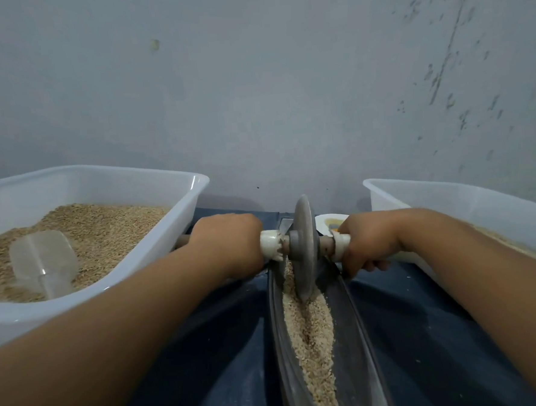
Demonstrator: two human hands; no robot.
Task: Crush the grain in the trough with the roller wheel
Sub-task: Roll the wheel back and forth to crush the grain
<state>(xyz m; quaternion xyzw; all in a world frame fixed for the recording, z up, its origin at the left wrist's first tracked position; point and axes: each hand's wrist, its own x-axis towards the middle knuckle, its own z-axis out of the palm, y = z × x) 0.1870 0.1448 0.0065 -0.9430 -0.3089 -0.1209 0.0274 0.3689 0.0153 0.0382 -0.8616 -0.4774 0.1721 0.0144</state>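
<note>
Nearest you, the trough [353, 338] runs lengthwise away from your body over a dark blue sheet [212, 347], so a push along your own line sends the wheel down its whole bed. The grain [312, 335] lies in a pale strip along the bottom of it, parted by a furrow down the middle, which I take for the wheel's track; it looks partly broken, with more passes likely needed. Further out, the roller wheel [304, 247] stands upright on its edge in the grain, toward the far end of the trough, its axle crossing the channel from left to right. You hold one end in each hand so the disc stays vertical and your weight bears evenly on both sides. Your left hand [228, 243] is wrapped over the left stub beside a white collar [272, 243], fingers curled round it; your right hand [369, 243] grips the right stub the same way, its fingers [374, 263] tucked underneath. A white tub [179, 214] of grain with a clear scoop [44, 260] in it sits just left of the trough, within reach for refilling, probably. A second tub [467, 197] stands to the right, perhaps for the crushed grain. A grey wall [253, 94] rises beyond.
</note>
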